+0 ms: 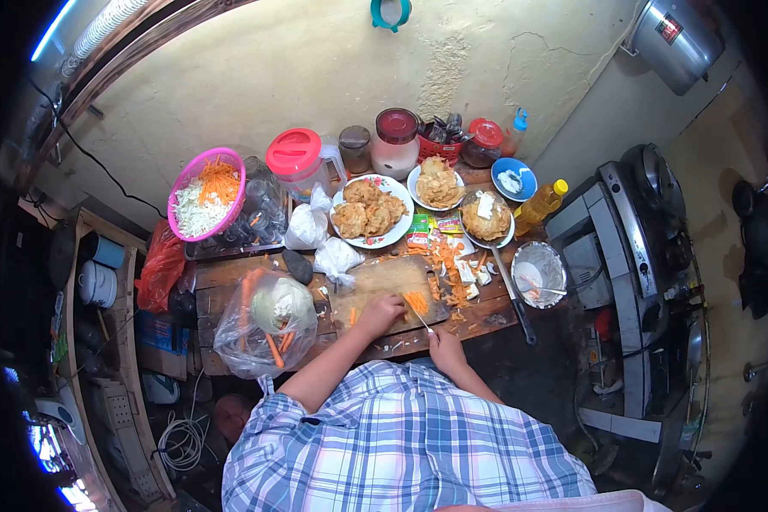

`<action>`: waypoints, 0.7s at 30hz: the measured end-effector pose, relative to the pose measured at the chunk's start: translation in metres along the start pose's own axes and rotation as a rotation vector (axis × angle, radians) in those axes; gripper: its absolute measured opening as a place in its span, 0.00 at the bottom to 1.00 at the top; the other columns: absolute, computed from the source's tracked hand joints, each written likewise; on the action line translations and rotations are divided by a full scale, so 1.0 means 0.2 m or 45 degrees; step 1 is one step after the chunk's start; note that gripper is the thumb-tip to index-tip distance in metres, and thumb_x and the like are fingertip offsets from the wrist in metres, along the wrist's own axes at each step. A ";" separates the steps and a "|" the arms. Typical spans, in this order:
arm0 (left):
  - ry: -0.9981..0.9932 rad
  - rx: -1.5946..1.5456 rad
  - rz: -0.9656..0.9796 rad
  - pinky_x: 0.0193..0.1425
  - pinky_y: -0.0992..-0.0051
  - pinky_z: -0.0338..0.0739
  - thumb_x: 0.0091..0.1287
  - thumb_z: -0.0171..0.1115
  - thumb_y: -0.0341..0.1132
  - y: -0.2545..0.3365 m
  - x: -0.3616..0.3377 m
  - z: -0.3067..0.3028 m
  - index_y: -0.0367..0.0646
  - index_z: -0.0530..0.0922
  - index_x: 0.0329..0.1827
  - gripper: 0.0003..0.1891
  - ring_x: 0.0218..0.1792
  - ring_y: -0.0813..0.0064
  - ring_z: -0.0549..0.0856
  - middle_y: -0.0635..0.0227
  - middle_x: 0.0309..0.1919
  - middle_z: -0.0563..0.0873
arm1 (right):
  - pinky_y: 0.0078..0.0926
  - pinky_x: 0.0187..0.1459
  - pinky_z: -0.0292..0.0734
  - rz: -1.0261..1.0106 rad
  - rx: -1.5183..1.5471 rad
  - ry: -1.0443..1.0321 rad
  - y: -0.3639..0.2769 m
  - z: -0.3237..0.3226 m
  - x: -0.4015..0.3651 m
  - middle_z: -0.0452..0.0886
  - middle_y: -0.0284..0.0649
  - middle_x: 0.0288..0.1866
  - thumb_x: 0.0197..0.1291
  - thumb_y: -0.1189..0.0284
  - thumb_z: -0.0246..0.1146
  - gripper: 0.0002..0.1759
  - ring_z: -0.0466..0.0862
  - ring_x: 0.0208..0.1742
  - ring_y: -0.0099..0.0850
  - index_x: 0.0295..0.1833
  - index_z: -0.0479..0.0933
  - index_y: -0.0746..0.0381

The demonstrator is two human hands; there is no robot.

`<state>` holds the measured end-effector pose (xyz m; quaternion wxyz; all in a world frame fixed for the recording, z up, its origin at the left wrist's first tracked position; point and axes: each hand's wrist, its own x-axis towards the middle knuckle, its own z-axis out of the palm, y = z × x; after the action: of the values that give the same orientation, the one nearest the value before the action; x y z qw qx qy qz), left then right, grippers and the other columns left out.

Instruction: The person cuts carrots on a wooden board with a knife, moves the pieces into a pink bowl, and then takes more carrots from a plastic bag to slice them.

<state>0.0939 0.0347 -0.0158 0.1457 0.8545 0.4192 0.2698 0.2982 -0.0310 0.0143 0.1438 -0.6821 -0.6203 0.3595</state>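
My right hand (pixel 445 348) is closed around the handle of a knife (pixel 421 320), whose thin blade points up and left over a wooden cutting board (pixel 375 284). Thin carrot strips (pixel 416 301) lie by the blade, close to the fingertips of my left hand (pixel 384 315). That hand is on the board with its fingers bent and closed; whatever is under them is hidden. Carrot peelings and pale scraps (pixel 454 264) are heaped right of the board. On the left, a clear plastic bag (pixel 256 341) contains whole carrots and a cabbage (pixel 283 304).
A pink basket (pixel 237 200) holds shredded cabbage and carrot. Fritters lie on a floral plate (pixel 408 220) and nearby dishes. A long-handled utensil (pixel 512 294) crosses the right edge, beside a batter-smeared bowl (pixel 555 294). An oil bottle (pixel 541 205) and a stove (pixel 627 247) are right.
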 end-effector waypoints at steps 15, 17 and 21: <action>0.101 -0.052 -0.133 0.42 0.69 0.79 0.52 0.67 0.32 0.01 -0.07 0.07 0.39 0.85 0.32 0.07 0.39 0.66 0.83 0.65 0.33 0.85 | 0.52 0.40 0.72 -0.140 0.017 -0.063 0.02 0.10 0.02 0.78 0.64 0.32 0.67 0.65 0.50 0.17 0.79 0.37 0.60 0.38 0.73 0.71; 0.105 -0.037 -0.148 0.40 0.70 0.79 0.52 0.67 0.31 0.01 -0.07 0.09 0.39 0.84 0.31 0.07 0.38 0.66 0.83 0.65 0.33 0.85 | 0.52 0.40 0.72 -0.173 0.020 -0.053 0.02 0.11 0.03 0.78 0.64 0.32 0.67 0.66 0.50 0.17 0.79 0.37 0.61 0.38 0.73 0.71; 0.126 -0.038 -0.170 0.40 0.71 0.79 0.52 0.67 0.31 0.02 -0.07 0.09 0.39 0.85 0.29 0.05 0.38 0.67 0.83 0.65 0.32 0.85 | 0.53 0.41 0.72 -0.098 -0.039 -0.104 -0.04 0.08 0.00 0.78 0.64 0.32 0.67 0.66 0.50 0.17 0.79 0.37 0.61 0.38 0.72 0.71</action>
<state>0.0998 0.0201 -0.0323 0.1552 0.8080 0.4779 0.3077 0.2817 -0.0322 0.0089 0.1216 -0.6445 -0.6570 0.3716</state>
